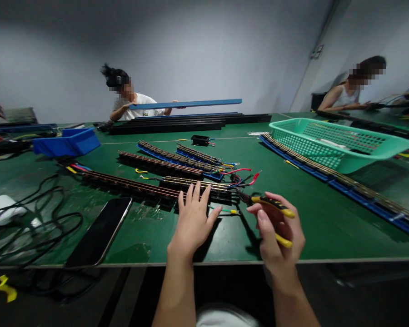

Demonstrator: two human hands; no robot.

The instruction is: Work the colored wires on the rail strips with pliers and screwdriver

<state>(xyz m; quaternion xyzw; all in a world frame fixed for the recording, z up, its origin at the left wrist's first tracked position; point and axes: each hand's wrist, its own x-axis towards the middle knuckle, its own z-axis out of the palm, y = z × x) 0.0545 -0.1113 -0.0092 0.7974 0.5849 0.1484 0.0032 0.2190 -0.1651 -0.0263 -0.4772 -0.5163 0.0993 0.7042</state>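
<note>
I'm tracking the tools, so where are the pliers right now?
In the head view, the pliers are in the right hand, right of the left hand, tips near the right end of a railed strip.

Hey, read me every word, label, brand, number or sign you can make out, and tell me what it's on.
No text can be read.
White shirt across the table: a small dark mark, too blurred to read.
Pliers in your right hand: no lettering I can make out.
Phone: the screen is dark, no text showing.
</note>
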